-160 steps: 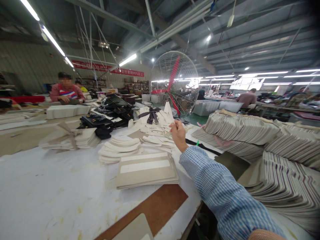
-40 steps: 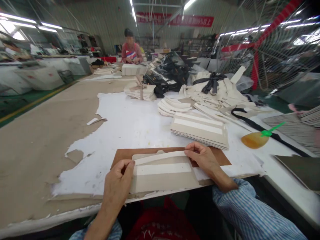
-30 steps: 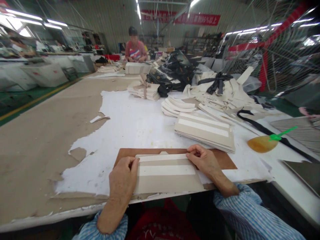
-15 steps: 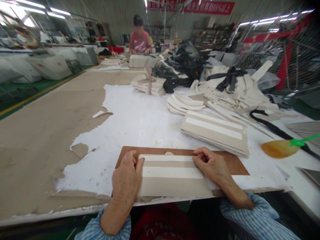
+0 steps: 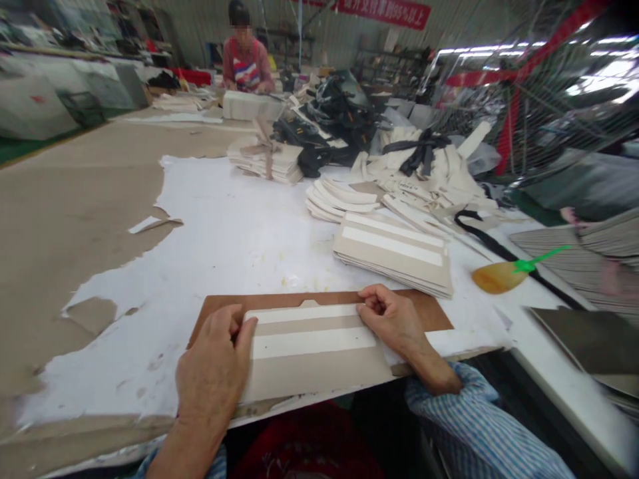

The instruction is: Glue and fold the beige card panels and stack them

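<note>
A beige panel [image 5: 312,378] with two white strips and a small tab on its far edge lies at the table's near edge. Under it, a brown sheet [image 5: 424,311] sticks out at the back and to both sides. My left hand [image 5: 213,362] is closed at the panel's left far corner, thumb on top, fingertips partly hidden. At the far right corner my right hand [image 5: 394,324] pinches the panel's edge between thumb and fingers. Just behind it sits a stack of similar beige panels [image 5: 397,256] with white strips.
Curved white pieces [image 5: 339,199], a tied bundle [image 5: 264,159] and a heap of black items [image 5: 339,110] cover the back. An amber oval tool with a green handle [image 5: 496,276] lies right. Torn white paper [image 5: 224,233] covers the table. A person [image 5: 247,63] stands at the far end.
The camera view has turned to the right, so everything appears further left. Both hands keep nearly the same places on the panel's far corners.
</note>
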{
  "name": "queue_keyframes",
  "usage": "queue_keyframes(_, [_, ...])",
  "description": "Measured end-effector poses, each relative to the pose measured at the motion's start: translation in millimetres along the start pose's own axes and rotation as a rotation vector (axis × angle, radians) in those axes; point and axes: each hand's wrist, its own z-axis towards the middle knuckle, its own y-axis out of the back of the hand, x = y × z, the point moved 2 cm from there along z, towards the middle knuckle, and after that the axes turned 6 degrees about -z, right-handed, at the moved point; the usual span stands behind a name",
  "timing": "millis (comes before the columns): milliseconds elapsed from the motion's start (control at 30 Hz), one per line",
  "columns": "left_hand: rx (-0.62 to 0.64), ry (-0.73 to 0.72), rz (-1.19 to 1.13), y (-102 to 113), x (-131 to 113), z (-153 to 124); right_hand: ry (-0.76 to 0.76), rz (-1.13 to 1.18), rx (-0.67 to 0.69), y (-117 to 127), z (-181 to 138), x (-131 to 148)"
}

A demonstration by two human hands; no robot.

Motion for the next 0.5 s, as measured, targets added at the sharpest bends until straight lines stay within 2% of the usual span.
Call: queue_keyframes(500, [0.041, 0.054, 0.039, 0.3, 1.1, 4.1, 0.046, 0.035, 0.023, 1.4, -0.1, 1.8])
